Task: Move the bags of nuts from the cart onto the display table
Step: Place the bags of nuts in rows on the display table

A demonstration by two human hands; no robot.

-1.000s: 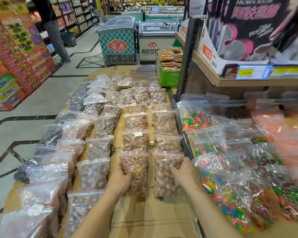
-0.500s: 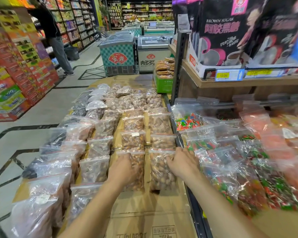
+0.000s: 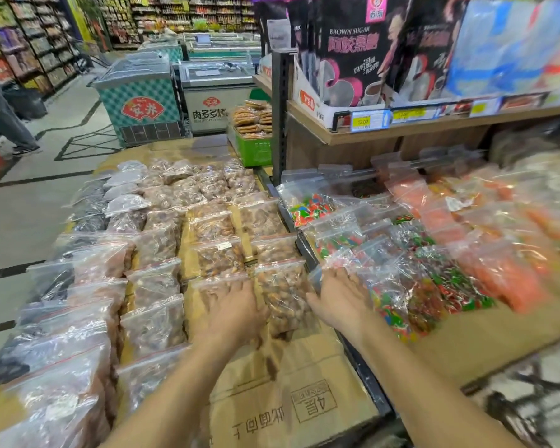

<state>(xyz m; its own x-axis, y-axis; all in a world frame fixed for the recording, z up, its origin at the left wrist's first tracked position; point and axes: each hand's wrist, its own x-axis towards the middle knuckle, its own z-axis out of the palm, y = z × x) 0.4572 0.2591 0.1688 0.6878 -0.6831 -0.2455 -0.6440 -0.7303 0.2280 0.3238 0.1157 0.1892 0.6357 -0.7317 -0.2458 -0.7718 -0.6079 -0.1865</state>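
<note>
While both forearms reach forward from the near edge, the person's hands sit over two clear zip bags of nuts lying side by side on flattened cardboard [image 3: 291, 392]. Left hand [image 3: 236, 313] lies palm down on the left nut bag [image 3: 207, 286], fingers spread and covering most of it; motion blur hides whether the fingers curl round the bag. Right hand [image 3: 338, 299] is flat with fingers loosely spread, resting at the right edge of the right nut bag [image 3: 282, 295] and over the dark metal rail [image 3: 362, 367] that divides the two surfaces; it closes on nothing that can be seen.

Farther off and to the left, rows of nut bags [image 3: 217, 257] run away across the cardboard toward chest freezers [image 3: 143, 98] at the far end. To the right of the rail, bags of coloured sweets [image 3: 427, 286] and orange snacks [image 3: 505, 270] cover another cardboard-lined surface. Above them a wooden shelf [image 3: 401, 127] carries dark boxes marked Brown Sugar [image 3: 353, 50] and a yellow price tag [image 3: 362, 121]. At far left a person's legs [image 3: 4, 121] stand in the aisle
</note>
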